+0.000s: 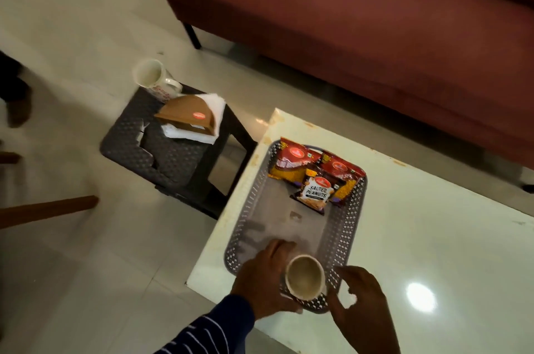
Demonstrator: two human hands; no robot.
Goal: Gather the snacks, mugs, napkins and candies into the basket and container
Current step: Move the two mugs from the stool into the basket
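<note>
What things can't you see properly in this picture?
- Mug at the near end of the basket: the left hand covers its side, so its handle and whether it rests on the basket floor are hidden.
- Two red snack packets: the peanut packet overlaps them; their print is too blurred to read.
- Napkins on the stool: the brown holder covers most.
- Right hand: its wrist is cut off by the bottom edge.
</note>
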